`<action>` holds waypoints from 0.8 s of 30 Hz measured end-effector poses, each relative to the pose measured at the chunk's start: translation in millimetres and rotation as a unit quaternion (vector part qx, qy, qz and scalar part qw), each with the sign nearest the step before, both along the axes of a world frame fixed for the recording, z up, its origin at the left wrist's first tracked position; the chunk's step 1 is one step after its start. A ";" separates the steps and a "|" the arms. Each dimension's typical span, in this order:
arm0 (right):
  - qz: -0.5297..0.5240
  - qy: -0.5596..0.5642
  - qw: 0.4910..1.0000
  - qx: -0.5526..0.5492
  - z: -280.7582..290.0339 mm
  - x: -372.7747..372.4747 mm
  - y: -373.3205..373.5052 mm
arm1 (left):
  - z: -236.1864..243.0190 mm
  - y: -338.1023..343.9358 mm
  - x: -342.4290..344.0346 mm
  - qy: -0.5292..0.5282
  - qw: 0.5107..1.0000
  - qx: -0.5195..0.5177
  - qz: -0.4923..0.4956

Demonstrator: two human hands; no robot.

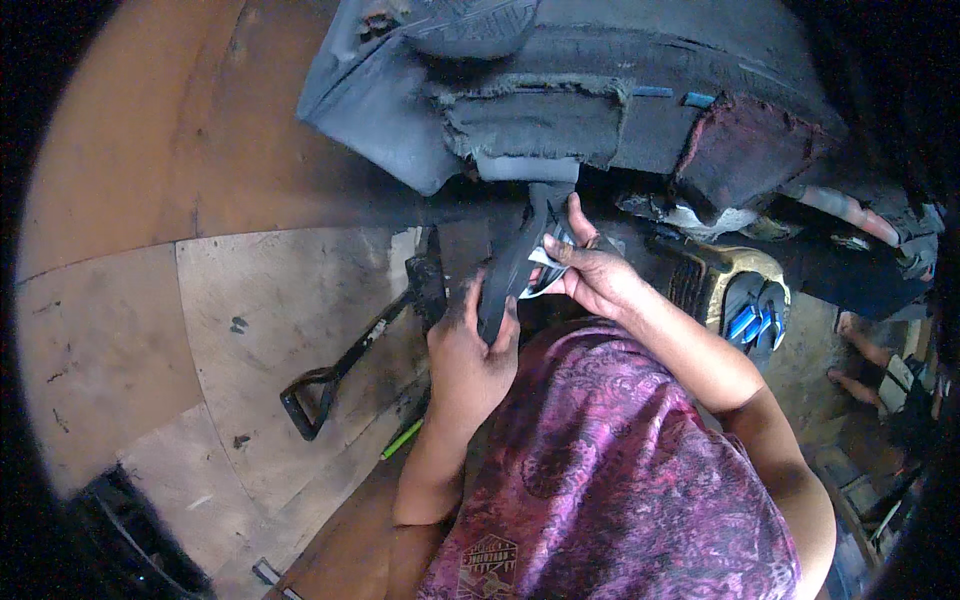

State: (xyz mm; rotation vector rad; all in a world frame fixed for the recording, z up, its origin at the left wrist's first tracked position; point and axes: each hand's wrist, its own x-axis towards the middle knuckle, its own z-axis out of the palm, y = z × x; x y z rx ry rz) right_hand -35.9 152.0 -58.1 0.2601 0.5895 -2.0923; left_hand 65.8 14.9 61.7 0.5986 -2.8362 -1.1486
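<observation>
Between my hands is a dark, elongated piece shaped like a sandal (510,268), with a white-edged flap or strap (541,282) on its right side. My left hand (470,350) grips its lower end, thumb on one side and fingers on the other. On its right side, my right hand (592,275) pinches the white-edged part, with one finger extended upward. The piece's upper end reaches a pale grey block (528,169) under a large cloth-draped machine or bench (540,120). Whether they touch, I cannot tell.
A black D-handled tool (345,375), like a shovel, lies on the left beside a green stick (401,440). Blue-strapped flip-flops (755,312) rest at the right. Farther right, another person's bare legs (862,345) show. Brown boards (120,330) cover the left side.
</observation>
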 end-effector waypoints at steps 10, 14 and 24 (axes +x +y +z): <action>0.009 0.025 1.000 0.004 -1.2 6.7 0.7 | -13.3 11.1 32.7 0.072 0.996 -0.058 -0.014; 0.011 0.018 0.999 0.045 -5.8 -19.8 3.7 | -34.6 16.4 4.4 0.049 0.998 0.048 0.011; 0.068 0.274 0.936 0.211 -16.1 6.9 12.1 | -86.9 17.3 91.8 -0.068 0.975 0.188 0.093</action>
